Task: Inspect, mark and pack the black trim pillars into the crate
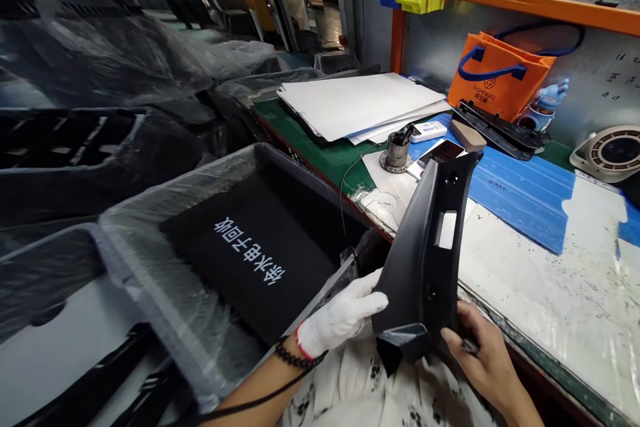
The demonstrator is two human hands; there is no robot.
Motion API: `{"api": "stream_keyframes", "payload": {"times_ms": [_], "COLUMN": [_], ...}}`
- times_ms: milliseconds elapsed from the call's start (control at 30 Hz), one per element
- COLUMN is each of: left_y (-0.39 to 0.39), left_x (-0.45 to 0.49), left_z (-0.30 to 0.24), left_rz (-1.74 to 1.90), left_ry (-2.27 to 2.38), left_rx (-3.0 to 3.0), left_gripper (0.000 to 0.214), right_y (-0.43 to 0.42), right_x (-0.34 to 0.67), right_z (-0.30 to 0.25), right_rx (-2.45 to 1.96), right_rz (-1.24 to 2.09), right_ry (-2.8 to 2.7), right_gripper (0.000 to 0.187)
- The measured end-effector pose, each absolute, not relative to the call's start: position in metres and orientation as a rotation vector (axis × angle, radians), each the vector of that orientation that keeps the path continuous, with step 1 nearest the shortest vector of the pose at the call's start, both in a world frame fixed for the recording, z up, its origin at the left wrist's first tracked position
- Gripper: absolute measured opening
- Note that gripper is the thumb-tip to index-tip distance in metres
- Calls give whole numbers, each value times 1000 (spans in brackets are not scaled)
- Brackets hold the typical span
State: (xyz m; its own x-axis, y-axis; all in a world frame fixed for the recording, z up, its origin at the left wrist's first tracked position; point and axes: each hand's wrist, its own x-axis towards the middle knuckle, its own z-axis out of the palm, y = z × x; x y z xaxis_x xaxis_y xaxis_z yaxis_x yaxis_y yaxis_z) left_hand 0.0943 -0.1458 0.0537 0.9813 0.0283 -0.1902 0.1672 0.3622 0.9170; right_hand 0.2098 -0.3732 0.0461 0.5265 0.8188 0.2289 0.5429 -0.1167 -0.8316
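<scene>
Nearest the camera, at the bottom centre, is patterned clothing (345, 390), with a black panel (405, 250) held upright and slightly tilted above it. At the left, a plastic-lined tray (137, 240) holds a black sheet (300, 213) with white characters; its near rim passes close to the gloved left hand (337, 317), leaving little room on that side. That hand pinches the panel's lower left edge. The panel stands in both hands, off tray and table alike, so work on it looks under way and its setting-down is left; whether its edges or slots are finished cannot be told. The bare right hand (483, 353), at the panel's lower right edge, is curled round a small dark object (469, 347), too hidden to name. Behind, the panel's top overlaps a phone (440, 152), a tight spot. Farther right, the speckled white covering (525, 260) seems to offer the widest room.
</scene>
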Motion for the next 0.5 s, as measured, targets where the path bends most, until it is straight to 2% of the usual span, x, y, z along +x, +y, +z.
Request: {"api": "stream_keyframes", "payload": {"times_ms": [500], "left_y": [-141], "left_x": [97], "left_z": [45], "left_rz": [-167], "left_ry": [100], "left_rx": [1207], "left_gripper": [42], "right_y": [-368], "right_x": [187], "right_z": [49], "right_rx": [-1698], "right_rz": [255], "right_ry": [-1151], "right_gripper": [16]}}
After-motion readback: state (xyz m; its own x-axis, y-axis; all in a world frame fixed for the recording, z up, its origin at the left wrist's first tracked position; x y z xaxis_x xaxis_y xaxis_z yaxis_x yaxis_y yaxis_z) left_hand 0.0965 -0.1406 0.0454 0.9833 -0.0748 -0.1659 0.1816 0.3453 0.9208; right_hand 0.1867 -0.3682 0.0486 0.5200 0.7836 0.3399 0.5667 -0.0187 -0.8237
